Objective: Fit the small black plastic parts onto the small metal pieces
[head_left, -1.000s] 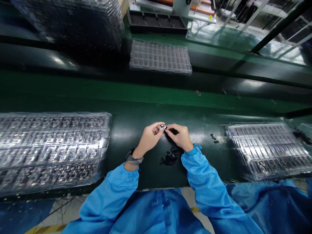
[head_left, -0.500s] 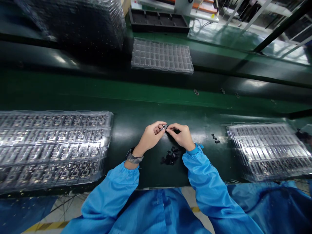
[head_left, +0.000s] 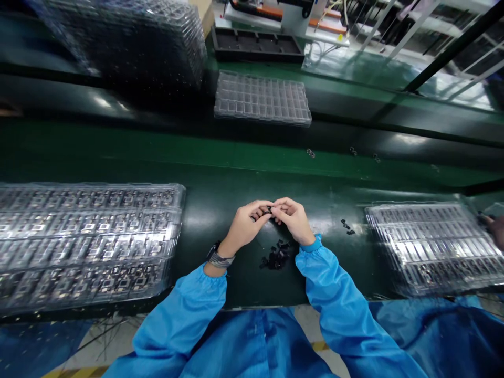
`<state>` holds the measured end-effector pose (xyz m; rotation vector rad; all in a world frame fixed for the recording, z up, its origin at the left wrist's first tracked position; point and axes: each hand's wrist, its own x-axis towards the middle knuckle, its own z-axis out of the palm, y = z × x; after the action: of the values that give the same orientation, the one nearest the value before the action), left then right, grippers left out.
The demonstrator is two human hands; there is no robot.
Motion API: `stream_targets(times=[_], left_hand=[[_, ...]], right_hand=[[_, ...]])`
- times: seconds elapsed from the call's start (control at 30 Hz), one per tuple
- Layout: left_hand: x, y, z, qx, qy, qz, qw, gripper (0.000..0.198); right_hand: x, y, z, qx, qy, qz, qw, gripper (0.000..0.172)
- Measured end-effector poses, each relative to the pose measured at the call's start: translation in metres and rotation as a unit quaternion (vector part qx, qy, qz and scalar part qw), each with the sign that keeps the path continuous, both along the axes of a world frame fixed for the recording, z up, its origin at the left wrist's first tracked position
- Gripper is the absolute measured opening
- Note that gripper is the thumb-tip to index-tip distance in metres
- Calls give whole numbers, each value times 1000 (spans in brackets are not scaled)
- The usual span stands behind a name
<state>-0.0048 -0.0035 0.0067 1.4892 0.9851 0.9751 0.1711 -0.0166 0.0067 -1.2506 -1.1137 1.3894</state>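
Over the dark green bench my left hand [head_left: 249,222] and my right hand [head_left: 292,219] meet fingertip to fingertip. Both are closed in a pinch on a small dark part [head_left: 268,210] with shiny spots, mostly covered by the fingers, so its exact kind is unclear. Just below the hands lies a loose pile of small black pieces [head_left: 275,255]. To the right of my right hand sit a few more black pieces [head_left: 347,227].
Clear trays of small circuit boards [head_left: 114,241] lie at left; another stack of clear trays [head_left: 429,247] is at right, with another person's hand [head_left: 495,229] beside it. Beyond are an empty clear tray [head_left: 262,98], a black tray [head_left: 258,46] and a tall tray stack [head_left: 157,47].
My hands have drawn closer together and the fingers now cover more of the small part. Another person's hand has appeared at the right edge. The view has tilted slightly.
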Motion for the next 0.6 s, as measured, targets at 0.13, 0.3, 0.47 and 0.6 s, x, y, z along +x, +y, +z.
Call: stream_targets(times=[0.13, 0.3, 0.47, 0.6], left_hand=[[1, -2, 1, 13, 4, -7, 1000, 22], [1, -6, 7, -80, -64, -11, 995, 37], [3, -5, 12, -119, -89, -15, 989, 39], [-4, -12, 32, -109, -84, 7, 990, 42]], right_hand=[[-2, -1, -1, -11, -6, 2, 1000, 38], [4, 0, -3, -13, 64, 23, 998, 45], [10, 1, 2, -1, 48, 50, 998, 41], [18, 3, 6, 14, -8, 52, 999, 49]])
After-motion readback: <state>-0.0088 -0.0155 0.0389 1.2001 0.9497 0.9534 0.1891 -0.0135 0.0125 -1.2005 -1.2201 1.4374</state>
